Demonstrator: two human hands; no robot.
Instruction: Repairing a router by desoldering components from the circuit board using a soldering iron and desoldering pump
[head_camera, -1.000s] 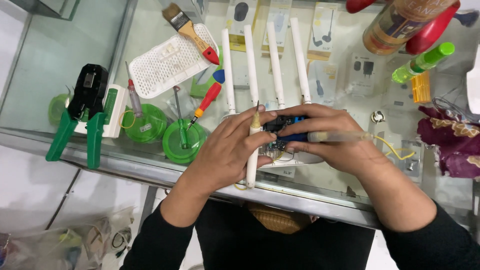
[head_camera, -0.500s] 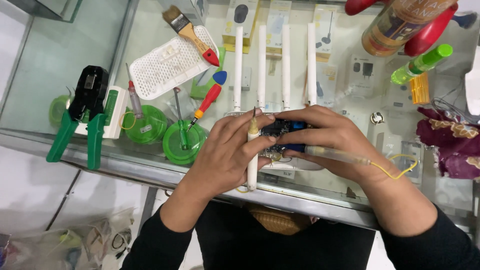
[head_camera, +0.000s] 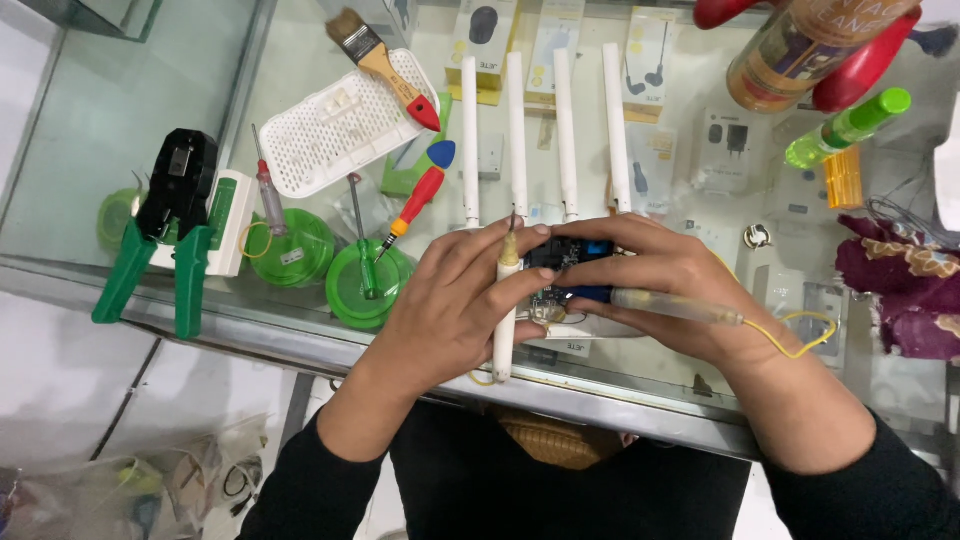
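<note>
Counted on the glass counter: four white antennas standing side by side toward the far edge, all rising from one dark circuit board; two green round spools near the front edge, left of the hands; two screwdrivers, one clear-handled, one red-handled; one green-handled crimping tool at the left; one paintbrush lying across one white perforated cover.

The circuit board sits at the middle of the front edge, between both hands. It is dark with a blue part on its right side; much of it is covered by fingers.

Left hand: fingers curled and pinched round a white pen-shaped tool, its tip pointing at the board's left end. Right hand: fingers extended and pressed together over the board, a translucent rod with a yellow wire lying under them.
</note>
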